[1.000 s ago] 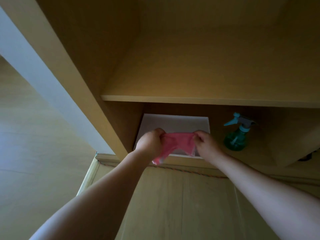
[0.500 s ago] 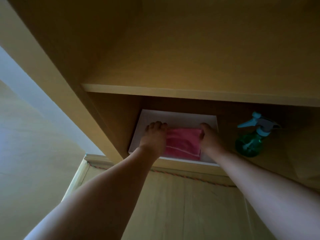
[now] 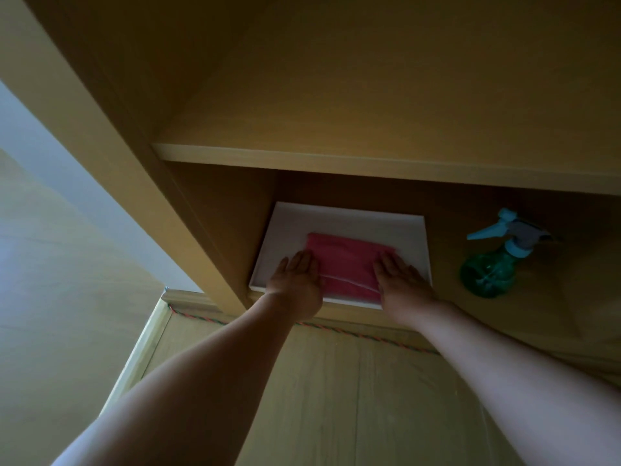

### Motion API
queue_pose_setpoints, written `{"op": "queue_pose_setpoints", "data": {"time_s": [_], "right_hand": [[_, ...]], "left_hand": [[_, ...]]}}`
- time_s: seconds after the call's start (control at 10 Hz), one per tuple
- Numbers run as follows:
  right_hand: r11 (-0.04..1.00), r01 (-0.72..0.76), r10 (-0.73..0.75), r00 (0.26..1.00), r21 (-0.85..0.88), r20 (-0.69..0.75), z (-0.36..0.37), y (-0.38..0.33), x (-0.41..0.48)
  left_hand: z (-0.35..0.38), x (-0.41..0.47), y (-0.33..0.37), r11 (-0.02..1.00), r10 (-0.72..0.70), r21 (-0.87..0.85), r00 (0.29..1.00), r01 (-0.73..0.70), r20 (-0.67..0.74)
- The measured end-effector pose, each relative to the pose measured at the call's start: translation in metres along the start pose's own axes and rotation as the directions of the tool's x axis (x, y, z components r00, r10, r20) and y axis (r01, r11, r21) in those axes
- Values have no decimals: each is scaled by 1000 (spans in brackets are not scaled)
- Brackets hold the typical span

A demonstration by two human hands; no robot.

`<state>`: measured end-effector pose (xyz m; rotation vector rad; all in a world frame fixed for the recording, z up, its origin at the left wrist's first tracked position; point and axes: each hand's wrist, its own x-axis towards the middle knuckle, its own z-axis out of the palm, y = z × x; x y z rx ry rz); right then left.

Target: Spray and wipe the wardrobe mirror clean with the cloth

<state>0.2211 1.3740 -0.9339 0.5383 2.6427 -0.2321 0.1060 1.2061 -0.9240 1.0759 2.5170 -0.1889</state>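
A folded pink cloth lies flat on a white tray in the bottom compartment of a wooden wardrobe. My left hand rests palm down at the cloth's left edge, fingers straight and together. My right hand lies flat at the cloth's right edge. Neither hand grips the cloth. A green spray bottle with a light blue trigger head stands to the right of the tray, apart from both hands. No mirror is in view.
A wooden shelf runs right above the compartment. The wardrobe's side panel rises at the left. A red and green twisted cord runs along the base. Pale wood floor lies below.
Both hands held the pink cloth up by its ends, lowered it onto the white tray, then let go and flattened out beside it.
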Motion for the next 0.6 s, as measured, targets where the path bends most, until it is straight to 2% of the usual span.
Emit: {"op": "queue_pose_setpoints", "data": {"time_s": [0.2,0.3,0.4,0.5,0.6], "right_hand": [[999,-51,51,999,7,1,2,2,-12],[996,-69,70,997,63,-11,-1,2,-17],[989,-40,46,998,144,-37,-12,-3,-33],[966,18,-3,998,260,-57,-30,-16,-75],[950,68,-46,996,305,-78,-60,-27,-122]], "left_hand": [[5,-14,-1,999,10,-38,1000,-10,-14],[3,-24,0,998,10,-55,999,-12,-37],[-4,-42,4,996,6,-91,995,-15,-100],[-23,-79,11,987,-5,-158,995,-11,-98],[-54,-130,22,980,-6,-198,996,-12,-89]]}}
